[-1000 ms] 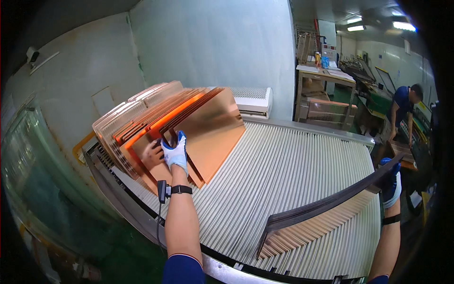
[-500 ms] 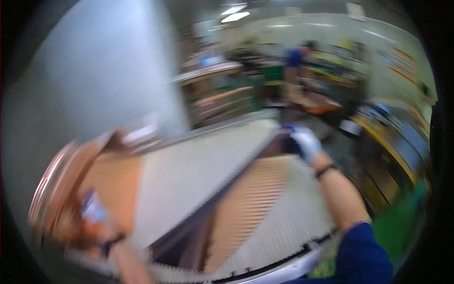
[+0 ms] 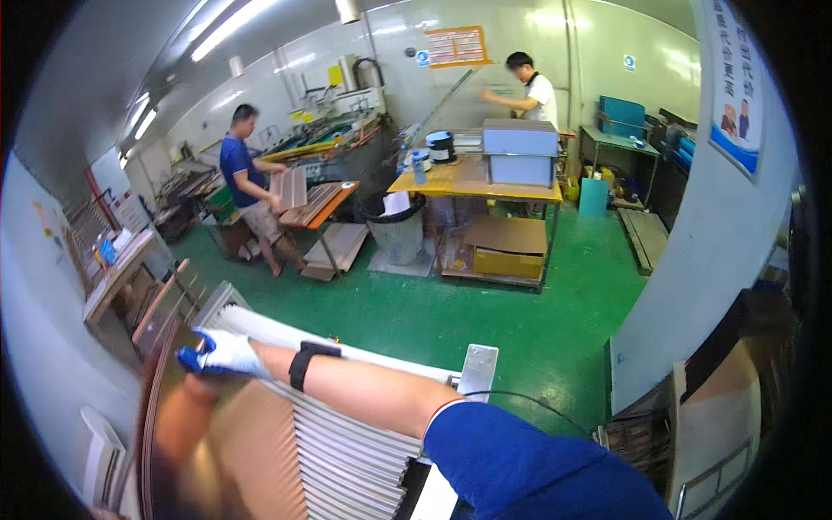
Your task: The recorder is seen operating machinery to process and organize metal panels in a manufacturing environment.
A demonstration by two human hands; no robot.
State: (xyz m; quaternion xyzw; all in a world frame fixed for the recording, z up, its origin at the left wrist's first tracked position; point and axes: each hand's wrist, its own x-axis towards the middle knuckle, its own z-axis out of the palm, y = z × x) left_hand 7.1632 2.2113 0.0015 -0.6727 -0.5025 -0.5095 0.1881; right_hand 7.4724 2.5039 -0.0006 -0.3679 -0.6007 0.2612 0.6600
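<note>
My right hand [image 3: 224, 354], in a white and blue glove with a black band at the wrist, reaches across to the left. Its fingers are closed on the upper edge of a shiny copper-coloured sheet [image 3: 186, 442]. That sheet stands tilted, and its mirror-like face reflects the glove and the ribs beside it. Below my forearm lies a ribbed grey-white bed [image 3: 355, 438] of parallel bars, which the sheet adjoins. My left hand does not show.
A grey metal bracket [image 3: 477, 371] and a black cable [image 3: 529, 397] are at the bed's right. A pillar [image 3: 685, 286] rises on the right. Beyond the green floor [image 3: 416, 308], one person handles panels at an orange table [image 3: 325, 205]; another stands behind a yellow table [image 3: 459, 173].
The view has swung right. My right hand now holds the copper-coloured sheet at the left; before, it was at the far edge of the ribbed bed. My left hand has gone out of view.
</note>
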